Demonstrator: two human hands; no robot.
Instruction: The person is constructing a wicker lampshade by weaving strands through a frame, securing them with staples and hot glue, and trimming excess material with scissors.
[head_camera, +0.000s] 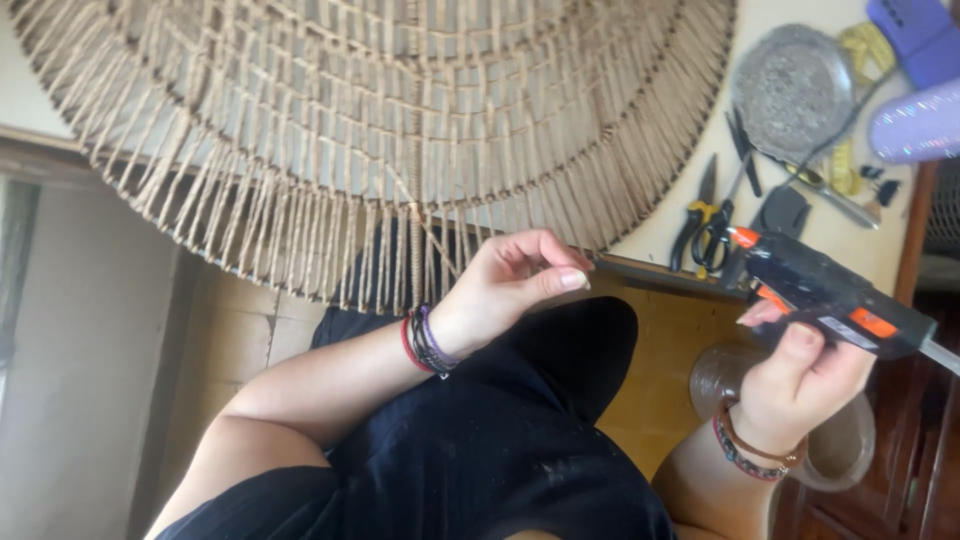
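A large round frame wrapped in beige twine (380, 120) lies across the table and overhangs its near edge. My left hand (515, 280) is at the frame's lower rim, thumb and fingers pinched together on a twine strand there. My right hand (800, 385) grips a black glue gun with orange trim (830, 295), its orange nozzle aimed left toward the rim, a short gap away. Both wrists wear bracelets.
On the table at the right lie a round metal dish (790, 90), yellow-handled pliers (695, 225), scissors (730, 200) and purple objects (915, 70). A roll of clear tape (840, 440) sits below my right hand. My black-clad lap (500, 440) fills the lower middle.
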